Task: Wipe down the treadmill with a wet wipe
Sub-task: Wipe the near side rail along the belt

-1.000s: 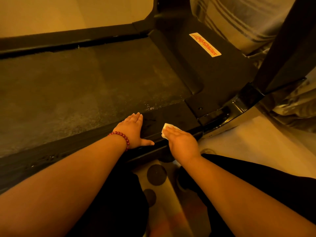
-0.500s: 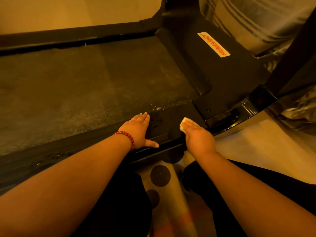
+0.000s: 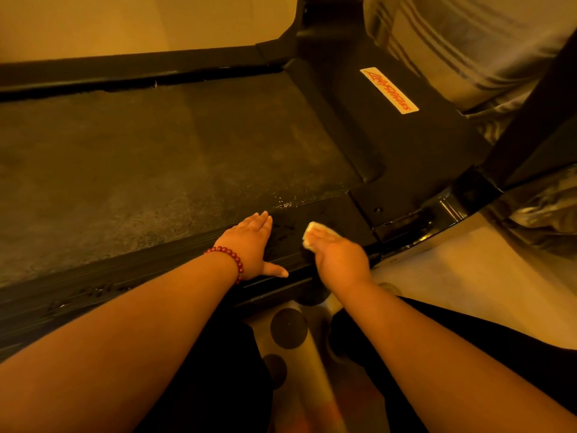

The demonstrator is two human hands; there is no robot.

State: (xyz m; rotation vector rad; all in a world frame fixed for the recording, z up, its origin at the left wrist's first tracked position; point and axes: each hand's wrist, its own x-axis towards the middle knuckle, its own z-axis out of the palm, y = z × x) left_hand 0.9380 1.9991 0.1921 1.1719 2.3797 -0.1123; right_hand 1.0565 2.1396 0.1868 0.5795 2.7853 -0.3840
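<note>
The black treadmill fills the view, its dark belt (image 3: 162, 157) running left to right and its near side rail (image 3: 125, 276) just below. My left hand (image 3: 253, 245), with a red bead bracelet on the wrist, rests flat on that rail with fingers straight and thumb spread. Just to its right my right hand (image 3: 338, 257) presses a white wet wipe (image 3: 310, 234) onto the rail; the wipe's far edge shows past my fingers. Wet droplets glisten on the rail and the belt edge ahead of both hands.
The black motor cover (image 3: 415, 151) with a white and red label (image 3: 388, 90) lies to the right. A dark upright post (image 3: 537, 114) rises at far right, with striped fabric (image 3: 462, 42) behind it. A dotted mat (image 3: 288, 328) lies between my knees.
My right hand with the wipe slid right along the rail, then came back left, closer to my left hand. The left hand stayed planted.
</note>
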